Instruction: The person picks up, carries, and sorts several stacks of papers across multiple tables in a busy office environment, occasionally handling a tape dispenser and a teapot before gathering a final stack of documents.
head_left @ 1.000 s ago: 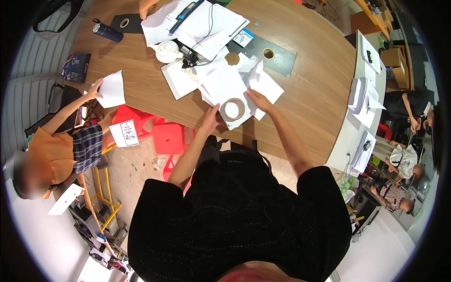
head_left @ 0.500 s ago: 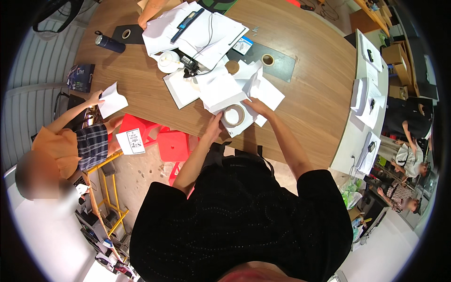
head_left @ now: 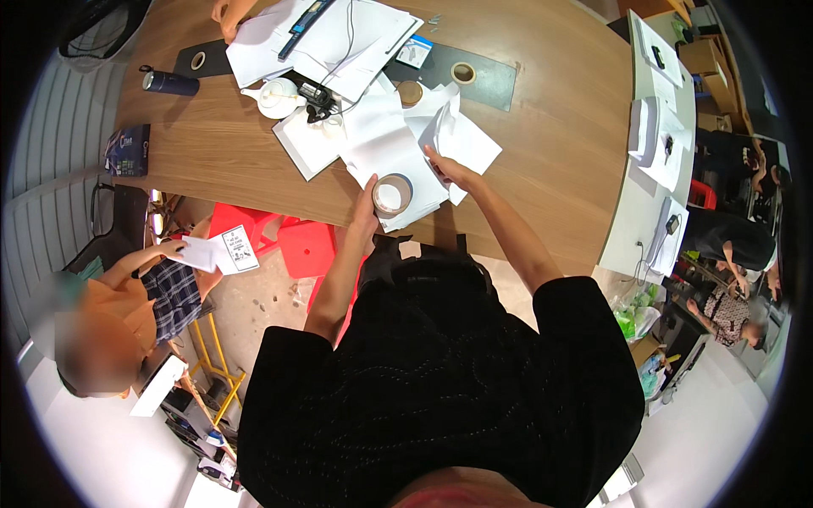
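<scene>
My left hand (head_left: 365, 205) grips the near left edge of white paper sheets (head_left: 381, 135), its thumb beside a wide tape roll (head_left: 392, 179) lying on them. To the upper right of the roll, my right hand (head_left: 443, 167) pinches the right part of the sheets, near an upright, curled sheet (head_left: 445, 118). Above them are a brown disc-shaped object (head_left: 409, 91), a white teapot (head_left: 275, 103), a black adapter with cable (head_left: 315, 97) and a bigger paper stack (head_left: 356, 51).
The wooden table (head_left: 567, 144) also holds a dark mat (head_left: 495, 89), a second tape roll (head_left: 463, 72) and a bottle (head_left: 169, 83). A person (head_left: 123, 305) sits left with papers; another's hand (head_left: 229, 21) is at the top. Red stools (head_left: 306, 250) stand below; others work right.
My right hand has shifted up along the sheets; my left stays by the roll. The person at left has lowered their paper toward their lap. The whole view has shifted slightly.
</scene>
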{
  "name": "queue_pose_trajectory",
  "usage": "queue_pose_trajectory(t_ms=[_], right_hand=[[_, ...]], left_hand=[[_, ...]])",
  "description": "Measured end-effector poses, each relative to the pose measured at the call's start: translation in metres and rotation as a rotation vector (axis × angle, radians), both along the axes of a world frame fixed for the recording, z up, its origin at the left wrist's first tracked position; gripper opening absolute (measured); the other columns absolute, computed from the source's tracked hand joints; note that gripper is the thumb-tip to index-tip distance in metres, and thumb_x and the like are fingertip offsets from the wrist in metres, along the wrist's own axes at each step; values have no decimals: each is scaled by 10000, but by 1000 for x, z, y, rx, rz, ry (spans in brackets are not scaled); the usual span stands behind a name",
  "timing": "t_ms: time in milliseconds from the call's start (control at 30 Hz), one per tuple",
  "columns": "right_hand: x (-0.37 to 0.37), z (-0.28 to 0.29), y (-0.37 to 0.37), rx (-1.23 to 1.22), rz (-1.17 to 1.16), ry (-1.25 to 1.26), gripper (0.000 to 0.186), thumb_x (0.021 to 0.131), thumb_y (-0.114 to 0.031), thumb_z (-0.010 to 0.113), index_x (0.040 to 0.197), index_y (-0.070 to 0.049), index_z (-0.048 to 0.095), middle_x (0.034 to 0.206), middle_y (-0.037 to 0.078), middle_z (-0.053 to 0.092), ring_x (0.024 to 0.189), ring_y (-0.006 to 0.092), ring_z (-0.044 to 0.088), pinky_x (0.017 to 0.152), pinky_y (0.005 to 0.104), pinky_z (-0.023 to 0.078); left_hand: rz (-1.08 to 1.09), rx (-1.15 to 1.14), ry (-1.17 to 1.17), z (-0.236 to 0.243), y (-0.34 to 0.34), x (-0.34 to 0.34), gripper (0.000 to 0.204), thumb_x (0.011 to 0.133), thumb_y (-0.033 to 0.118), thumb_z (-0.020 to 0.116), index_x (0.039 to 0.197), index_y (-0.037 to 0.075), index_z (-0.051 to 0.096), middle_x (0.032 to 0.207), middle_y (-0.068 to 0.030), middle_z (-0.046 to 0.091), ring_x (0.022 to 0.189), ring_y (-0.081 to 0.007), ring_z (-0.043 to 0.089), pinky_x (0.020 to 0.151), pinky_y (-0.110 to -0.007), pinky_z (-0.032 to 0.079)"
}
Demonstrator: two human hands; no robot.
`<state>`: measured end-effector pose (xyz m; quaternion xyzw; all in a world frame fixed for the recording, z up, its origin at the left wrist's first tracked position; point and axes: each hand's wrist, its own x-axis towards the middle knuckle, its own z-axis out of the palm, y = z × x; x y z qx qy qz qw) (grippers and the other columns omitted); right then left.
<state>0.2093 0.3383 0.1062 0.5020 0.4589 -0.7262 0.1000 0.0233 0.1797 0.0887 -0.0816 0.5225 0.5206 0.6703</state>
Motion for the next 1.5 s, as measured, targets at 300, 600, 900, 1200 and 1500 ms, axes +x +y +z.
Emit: queue_pose_trajectory(t_ms=[300,600,900,1200,1500], right_hand=[[-19,-24,-39,424,-158,-164,745,904,-576,421,986,146,587,950,283,618,911,284,604,814,383,454],[-16,-27,-45,596,-149,-185,720,862,-595,478,801,113,591,693,232,600,663,290,599,654,410,466],[-16,-15,-50,595,-108,-235,835,816,-665,479,970,150,573,942,323,600,864,366,627,765,403,486],[-18,-6,-49,526,-113,-257,822,779,-707,486,972,87,578,984,315,541,885,382,598,777,402,487],[-19,-16,-46,430,-118,-190,822,731,-712,556,927,86,571,854,284,618,835,347,627,735,409,492]], left_hand=[[-23,-96,-55,-4,-10,-10,541,901,484,493,1204,37,521,1139,-109,601,1048,-230,587,886,-388,496],[-106,-82,-12,17,-7,-12,540,923,477,460,1214,24,504,1161,-126,585,1077,-232,571,922,-386,473],[-176,-75,-21,20,-11,-23,522,926,509,448,1164,54,544,1112,-98,610,1030,-216,588,911,-376,476],[-162,-99,48,18,-17,-25,590,907,526,469,1223,29,499,1154,-119,595,1067,-229,579,924,-381,471],[-126,-78,37,17,-19,-27,590,906,519,476,1222,21,492,1160,-129,585,1080,-240,568,931,-385,464]])
